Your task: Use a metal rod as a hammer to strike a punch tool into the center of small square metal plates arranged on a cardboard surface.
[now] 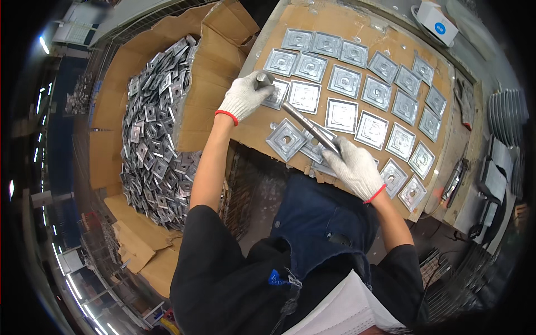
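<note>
My left hand (245, 96), in a white knitted glove with a red cuff, is closed around a small grey round-ended metal piece (263, 80) at the left edge of the bench. My right hand (356, 169), gloved the same way, grips a shiny metal rod (309, 126) that slants up and left, its far end apart from my left hand. Under and around the rod lie square silvery metal plates (341, 115) with stepped centres, spread in loose rows. Nearest the front edge, one plate (286, 139) shows a centre hole; others beside it are partly hidden by the rod and my right hand.
Cardboard (254, 131) covers the bench. At left stands a large carton (215, 120) heaped with similar square metal pieces (151, 134). Along the right side lie a handled tool (456, 180) and a dark glove (464, 103). A white box (436, 23) sits at the back right.
</note>
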Tool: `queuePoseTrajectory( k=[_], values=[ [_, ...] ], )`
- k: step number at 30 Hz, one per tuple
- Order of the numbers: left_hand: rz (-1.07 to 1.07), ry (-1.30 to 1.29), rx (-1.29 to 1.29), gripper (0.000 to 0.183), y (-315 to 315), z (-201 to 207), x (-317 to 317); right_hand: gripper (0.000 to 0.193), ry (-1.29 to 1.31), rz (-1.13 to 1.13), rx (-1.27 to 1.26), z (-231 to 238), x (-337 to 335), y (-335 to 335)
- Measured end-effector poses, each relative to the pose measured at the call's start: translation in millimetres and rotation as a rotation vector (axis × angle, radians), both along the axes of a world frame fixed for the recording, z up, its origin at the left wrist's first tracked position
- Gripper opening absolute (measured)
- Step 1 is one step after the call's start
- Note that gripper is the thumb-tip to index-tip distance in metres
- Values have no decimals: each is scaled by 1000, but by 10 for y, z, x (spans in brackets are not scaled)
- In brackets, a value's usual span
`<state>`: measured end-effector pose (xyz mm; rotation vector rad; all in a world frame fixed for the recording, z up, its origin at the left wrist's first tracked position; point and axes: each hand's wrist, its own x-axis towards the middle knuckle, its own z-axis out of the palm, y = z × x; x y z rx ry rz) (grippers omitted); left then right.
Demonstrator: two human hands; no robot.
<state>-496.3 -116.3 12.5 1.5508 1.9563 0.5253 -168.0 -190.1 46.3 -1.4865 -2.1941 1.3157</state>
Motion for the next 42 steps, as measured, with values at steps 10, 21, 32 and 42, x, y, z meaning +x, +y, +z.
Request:
queuePoseTrajectory(
  k=[10,21,32,42],
  values=[
    [44,-48,2,31,-109,-129,-49,44,166,-66,177,465,-459,473],
    [3,7,25,35,-48,-251,12,46,-154,55,362,-163,-926,769],
    [247,-327,330,22,-311,-310,151,44,-59,-91,166,-334,-510,161],
    [258,-469,304,20,-660,-182,153,46,-168,-3,196,-491,-581,-13]
  ],
)
